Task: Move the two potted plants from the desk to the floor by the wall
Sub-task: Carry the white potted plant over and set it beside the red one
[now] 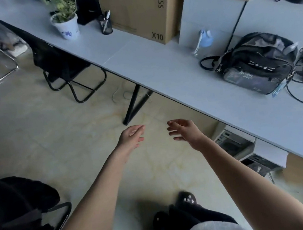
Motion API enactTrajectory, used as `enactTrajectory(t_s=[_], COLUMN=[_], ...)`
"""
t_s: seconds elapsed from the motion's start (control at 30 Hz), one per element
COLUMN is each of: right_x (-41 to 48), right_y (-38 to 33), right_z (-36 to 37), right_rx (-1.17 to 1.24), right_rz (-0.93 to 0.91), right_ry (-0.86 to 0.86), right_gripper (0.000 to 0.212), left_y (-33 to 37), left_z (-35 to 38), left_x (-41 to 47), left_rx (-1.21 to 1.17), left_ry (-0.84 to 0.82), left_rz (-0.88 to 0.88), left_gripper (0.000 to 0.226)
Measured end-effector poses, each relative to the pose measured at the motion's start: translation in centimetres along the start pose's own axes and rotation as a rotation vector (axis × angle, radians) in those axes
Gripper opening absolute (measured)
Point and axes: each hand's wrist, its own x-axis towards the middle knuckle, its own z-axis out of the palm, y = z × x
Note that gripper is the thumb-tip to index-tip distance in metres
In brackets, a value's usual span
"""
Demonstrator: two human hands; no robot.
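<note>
Long pale desk (159, 65) slanting across the view, loaded at the back with a big cardboard box (137, 9), a black bag (256, 65) off to the right, and — far down at the left end, upright beside a mesh pen cup (106, 24) — a potted plant (65, 19) in a white pot with blue markings, the only one in sight. Out front over the bare tiled floor (32, 131), well short of that pot: left hand (133, 136) and right hand (184, 129), both empty, fingers loosely spread, palms turned toward each other — touching nothing.
</note>
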Motion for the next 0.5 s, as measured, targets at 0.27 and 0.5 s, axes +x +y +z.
enactTrajectory(t_s=[0.27,0.5], right_x=[7.6,16.2], right_y=[-3.8,-8.4], right_z=[7.0,13.9], right_rx=[-0.071,-0.117], right_rz=[-0.008,-0.037], right_ry=[-0.139,-0.233], right_gripper=[0.023,0.014], left_y=[0.3,2.3], left_z=[-7.7,-15.4], left_x=[5.2,11.7], left_rx=[-0.082,-0.139], left_ry=[0.13,0.201], left_rz=[-0.024,-0.047], left_gripper=[0.022,0.025])
